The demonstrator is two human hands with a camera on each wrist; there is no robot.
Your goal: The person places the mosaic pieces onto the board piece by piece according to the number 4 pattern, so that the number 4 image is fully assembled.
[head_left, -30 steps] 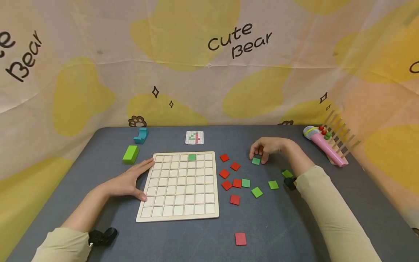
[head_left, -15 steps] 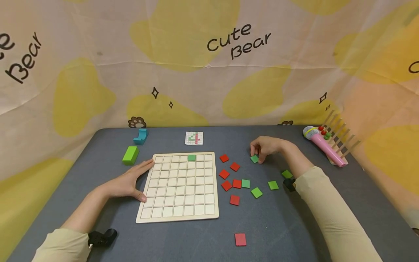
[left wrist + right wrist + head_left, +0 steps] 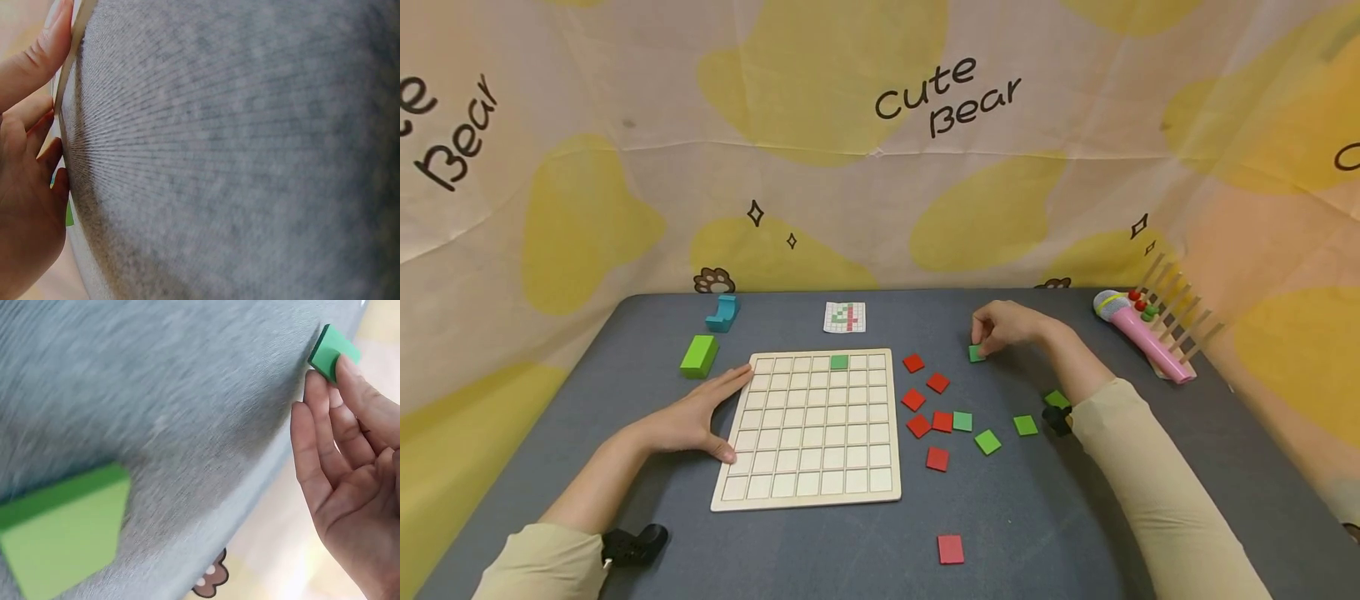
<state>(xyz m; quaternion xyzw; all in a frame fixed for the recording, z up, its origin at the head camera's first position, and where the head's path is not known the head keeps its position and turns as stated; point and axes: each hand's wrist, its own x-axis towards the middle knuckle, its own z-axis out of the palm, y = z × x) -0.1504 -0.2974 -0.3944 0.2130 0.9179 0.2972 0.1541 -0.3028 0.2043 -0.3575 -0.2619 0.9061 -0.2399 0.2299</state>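
Observation:
A pale wooden grid board [image 3: 811,429] lies on the dark grey table [image 3: 1037,517], with one green tile [image 3: 839,362] in its top row. My left hand [image 3: 696,412] rests flat on the table, fingers straight against the board's left edge [image 3: 69,69]. My right hand [image 3: 1003,327] pinches a small green tile [image 3: 976,353] at its fingertips, lifted just off the table to the right of the board; in the right wrist view the green tile [image 3: 332,352] sits at the fingertips [image 3: 340,375]. Red tiles [image 3: 927,405] and green tiles [image 3: 988,441] lie scattered between board and right forearm.
A small pattern card [image 3: 845,317] lies behind the board. A green block [image 3: 698,355] and a blue curved block [image 3: 723,312] sit at the back left. A pink toy microphone [image 3: 1142,333] and a wooden rack [image 3: 1180,312] stand at the back right. One red tile [image 3: 951,548] lies near the front.
My right hand has picked the green tile up off the table and moved it slightly back and left. The left hand and board have not moved.

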